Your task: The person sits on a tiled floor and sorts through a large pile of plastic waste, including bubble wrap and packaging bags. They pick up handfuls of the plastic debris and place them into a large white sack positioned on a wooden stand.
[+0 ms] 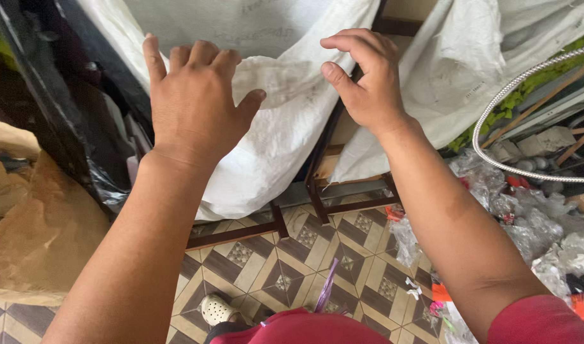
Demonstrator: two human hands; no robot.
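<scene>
I see both hands on the white woven sack (273, 127), which hangs on the dark metal frame (317, 185). Left hand (196, 102) lies flat on the sack, fingers spread, gripping nothing. Right hand (365, 79) pinches the sack's edge. Looks like mouth-opening; a firmer left grip is needed.

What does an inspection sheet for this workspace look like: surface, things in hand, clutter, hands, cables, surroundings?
Surface: patterned tile floor, brown and cream.
Things in hand: white woven sack, draped over a dark brown frame; a second white sack hangs to its right.
Clutter: crumpled clear plastic with red and orange scraps at right; a purple strip on the floor.
Hands: left hand flat on the sack, fingers spread; right hand pinching the sack's edge.
Cables: silver corrugated hose looping at right.
Surroundings: black plastic sheet and brown paper at left.
</scene>
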